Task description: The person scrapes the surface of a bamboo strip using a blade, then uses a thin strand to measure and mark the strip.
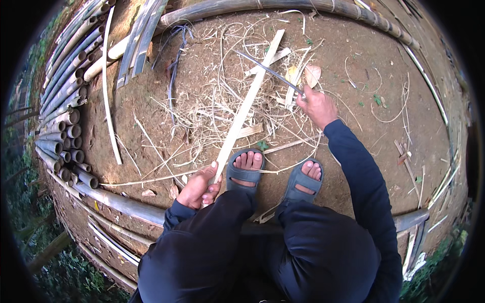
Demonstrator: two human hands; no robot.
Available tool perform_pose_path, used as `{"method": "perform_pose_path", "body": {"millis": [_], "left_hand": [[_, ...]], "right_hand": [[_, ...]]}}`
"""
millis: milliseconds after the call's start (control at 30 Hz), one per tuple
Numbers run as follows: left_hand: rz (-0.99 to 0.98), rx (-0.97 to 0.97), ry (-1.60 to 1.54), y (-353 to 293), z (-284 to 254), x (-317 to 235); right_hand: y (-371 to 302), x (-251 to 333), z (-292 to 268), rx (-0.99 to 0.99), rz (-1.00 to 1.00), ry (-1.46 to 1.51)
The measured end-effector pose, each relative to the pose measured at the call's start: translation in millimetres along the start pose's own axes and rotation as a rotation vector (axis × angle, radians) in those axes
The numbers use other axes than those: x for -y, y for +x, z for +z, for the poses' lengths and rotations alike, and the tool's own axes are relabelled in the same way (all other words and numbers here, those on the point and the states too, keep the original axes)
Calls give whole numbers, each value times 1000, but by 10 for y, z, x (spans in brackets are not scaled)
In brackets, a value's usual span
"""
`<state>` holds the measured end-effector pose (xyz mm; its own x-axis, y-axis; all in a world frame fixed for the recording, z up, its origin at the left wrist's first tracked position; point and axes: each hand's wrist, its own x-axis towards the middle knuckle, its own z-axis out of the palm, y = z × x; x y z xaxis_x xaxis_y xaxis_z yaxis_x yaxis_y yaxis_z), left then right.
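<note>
My left hand (201,188) is closed around the lower end of a long, pale bamboo strip (246,107), beside my left sandal. The strip slants up and to the right, away from me. In my right hand (318,107) is a knife, its handle mostly hidden by my fingers. The narrow dark knife blade (270,70) points up and to the left and crosses the strip near its far part. Whether blade and strip touch, I cannot tell. Beneath them lies a tangle of thin bamboo shavings (217,113) on the brown soil.
Cut bamboo poles (63,121) are stacked at the left. A long bamboo pole (242,9) bounds the far side, and another pole (121,203) lies near my knees. Split bamboo slats (139,45) lean at the upper left. My sandalled feet (246,169) stand close to the shavings.
</note>
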<state>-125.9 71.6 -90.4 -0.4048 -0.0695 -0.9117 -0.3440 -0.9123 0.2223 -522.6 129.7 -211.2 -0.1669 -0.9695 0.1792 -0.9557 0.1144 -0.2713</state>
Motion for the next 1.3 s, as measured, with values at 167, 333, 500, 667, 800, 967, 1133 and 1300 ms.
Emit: {"method": "perform_pose_path", "body": {"millis": [167, 333, 500, 667, 800, 967, 1133, 1300], "left_hand": [[-8, -78, -53, -113, -70, 24], [-16, -72, 15, -79, -14, 54], [-29, -89, 3, -170, -100, 66], [-44, -59, 37, -166, -100, 170], [-47, -44, -14, -194, -246, 175], [24, -90, 59, -146, -144, 225], [3, -133, 63, -238, -244, 264], [11, -126, 79, -146, -194, 293]], "right_hand": [[-121, 787, -248, 9, -508, 102], [168, -7, 18, 43, 41, -39], [-27, 638, -221, 279, -324, 65], [208, -134, -95, 156, 54, -36], [70, 273, 29, 105, -121, 41], [195, -454, 80, 179, 244, -17], [182, 50, -33, 165, -240, -46], [281, -554, 140, 190, 218, -30]]}}
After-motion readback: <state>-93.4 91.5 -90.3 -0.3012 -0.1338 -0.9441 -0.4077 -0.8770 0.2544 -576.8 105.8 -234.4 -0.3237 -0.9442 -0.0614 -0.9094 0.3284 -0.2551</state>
